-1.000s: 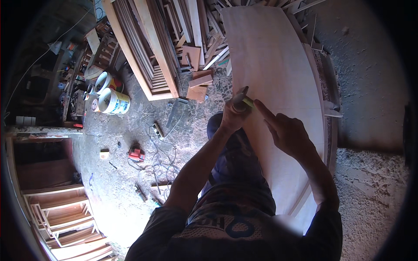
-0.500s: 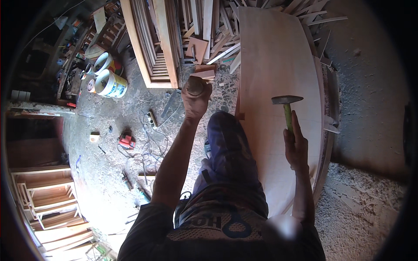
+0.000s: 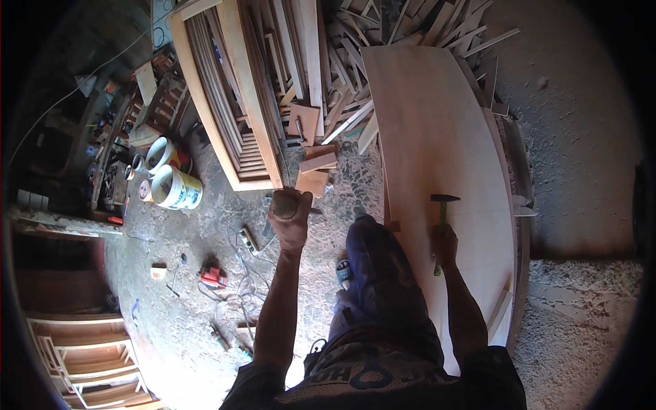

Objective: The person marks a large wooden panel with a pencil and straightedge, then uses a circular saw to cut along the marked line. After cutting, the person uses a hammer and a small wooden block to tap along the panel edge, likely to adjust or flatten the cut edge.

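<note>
My left hand (image 3: 291,231) is closed around a round-ended, brownish tool handle (image 3: 284,205). A dark bit sticks out to the right of the fist, but the tool's kind is hidden by the grip. On the right, my right hand (image 3: 445,247) grips a hammer (image 3: 443,212) by its green handle, the dark metal head pointing away from me. The hammer is over a long pale wooden panel (image 3: 427,119), which runs along my right side. I cannot tell whether it touches the panel.
Stacked wooden frames (image 3: 263,123) lie ahead, beside scattered wood offcuts (image 3: 424,20). Small boards (image 3: 318,162) are on the floor beyond my left hand. To the left are white buckets (image 3: 176,189), a red power tool (image 3: 213,277) and tangled cables (image 3: 254,290).
The view has shifted, so the floor and buckets sit lower in it. My right fingers, stretched along the hammer handle before, now wrap around it. My left hand keeps its grip.
</note>
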A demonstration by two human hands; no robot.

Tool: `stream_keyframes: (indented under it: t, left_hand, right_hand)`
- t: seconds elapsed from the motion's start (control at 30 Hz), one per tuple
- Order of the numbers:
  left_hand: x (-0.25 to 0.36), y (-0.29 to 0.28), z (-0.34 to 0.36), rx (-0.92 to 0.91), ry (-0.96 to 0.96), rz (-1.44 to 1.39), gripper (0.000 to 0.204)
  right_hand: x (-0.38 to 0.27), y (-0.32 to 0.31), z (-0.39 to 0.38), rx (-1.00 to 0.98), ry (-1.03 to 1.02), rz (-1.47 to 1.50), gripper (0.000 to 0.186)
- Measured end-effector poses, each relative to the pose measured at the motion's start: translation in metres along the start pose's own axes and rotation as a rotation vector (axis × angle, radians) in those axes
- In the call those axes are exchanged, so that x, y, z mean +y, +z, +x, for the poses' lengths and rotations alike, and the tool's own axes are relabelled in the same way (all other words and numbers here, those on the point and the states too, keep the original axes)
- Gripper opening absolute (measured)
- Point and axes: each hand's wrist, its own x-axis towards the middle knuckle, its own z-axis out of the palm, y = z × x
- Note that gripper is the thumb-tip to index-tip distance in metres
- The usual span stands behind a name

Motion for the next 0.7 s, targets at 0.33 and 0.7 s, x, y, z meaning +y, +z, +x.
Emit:
stream_keyframes:
  t: [0.33,0.7]
  left_hand:
    - [-0.018,0.014,0.067,-0.116,-0.013,0.121,0.013]
    - [-0.100,0.147,0.197,-0.760,-0.437,0.573,0.028]
  right_hand:
    - [-0.038,-0.006,-0.002,-0.025,0.257,0.085,0.024]
    - [-0.040,0.009,0.006,0.010,0.314,0.185,0.033]
